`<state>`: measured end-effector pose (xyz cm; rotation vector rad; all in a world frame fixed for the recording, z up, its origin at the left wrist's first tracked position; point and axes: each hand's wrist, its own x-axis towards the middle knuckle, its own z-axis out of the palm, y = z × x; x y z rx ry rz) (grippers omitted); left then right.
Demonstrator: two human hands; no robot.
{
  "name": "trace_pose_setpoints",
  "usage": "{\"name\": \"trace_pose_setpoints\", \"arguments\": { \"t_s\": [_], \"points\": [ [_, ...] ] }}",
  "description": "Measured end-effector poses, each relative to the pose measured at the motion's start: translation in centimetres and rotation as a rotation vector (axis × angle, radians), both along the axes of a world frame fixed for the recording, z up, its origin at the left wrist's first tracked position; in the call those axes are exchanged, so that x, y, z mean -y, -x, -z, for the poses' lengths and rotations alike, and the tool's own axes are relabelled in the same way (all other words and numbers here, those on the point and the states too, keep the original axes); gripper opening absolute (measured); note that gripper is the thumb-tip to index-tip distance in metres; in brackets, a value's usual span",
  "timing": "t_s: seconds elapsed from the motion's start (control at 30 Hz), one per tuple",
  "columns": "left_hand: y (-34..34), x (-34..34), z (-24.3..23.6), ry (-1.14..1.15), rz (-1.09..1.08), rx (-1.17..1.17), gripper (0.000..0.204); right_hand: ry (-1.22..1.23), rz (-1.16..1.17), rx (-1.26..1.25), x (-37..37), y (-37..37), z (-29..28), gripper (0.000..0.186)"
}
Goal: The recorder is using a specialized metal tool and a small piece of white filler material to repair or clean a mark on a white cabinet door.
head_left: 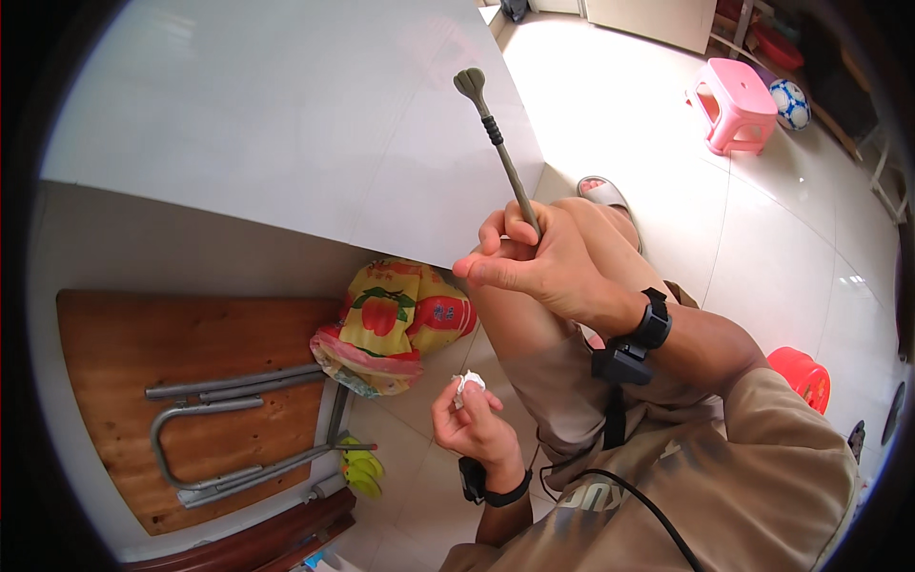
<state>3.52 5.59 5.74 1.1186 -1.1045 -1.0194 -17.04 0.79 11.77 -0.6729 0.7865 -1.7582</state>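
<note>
Beside the table edge (438, 250), right hand (543, 262) holds tool (496, 133).

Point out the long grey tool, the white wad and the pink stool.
Grey tool (502, 148), head view: on its shaft by the black grip band.
White wad (468, 384), head view: on its middle, at the left fingertips.
Pink stool (736, 91), head view: on its seat.

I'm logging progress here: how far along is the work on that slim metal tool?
Done: nothing shows for certain. In hand: the right hand holds the slim grey metal tool upright, while the left hand pinches a small white wad, apart from it. Left: the wad has not yet met the tool.
</note>
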Motion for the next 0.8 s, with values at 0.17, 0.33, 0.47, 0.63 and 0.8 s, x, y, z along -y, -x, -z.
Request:
{"name": "trace_pose_setpoints", "arguments": {
  "t_s": [0.17,0.33,0.47,0.63,0.8],
  "points": [
    [-1.9,-1.6,0.7,-0.048,-0.079,0.003,0.019,0.03,0.04,-0.135,0.7,-1.3,-1.0,0.056],
    [-3.7,-2.7,1.1,-0.093,-0.142,0.008,0.018,0.034,-0.027,-0.277,0.8,-2.8,-2.2,0.06],
    [-4.7,-2.8,1.6,-0.096,-0.141,0.006,0.018,0.043,-0.041,-0.269,0.7,-3.2,-3.7,0.059],
    [-6.1,-2.5,1.7,-0.039,-0.118,-0.018,0.016,0.096,-0.041,-0.097,-1.0,-4.1,-7.6,0.053],
    [-6.2,-3.0,0.5,-0.062,-0.118,-0.02,0.015,0.122,-0.039,-0.1,-2.1,-4.0,-9.0,0.051]
  ]
}}
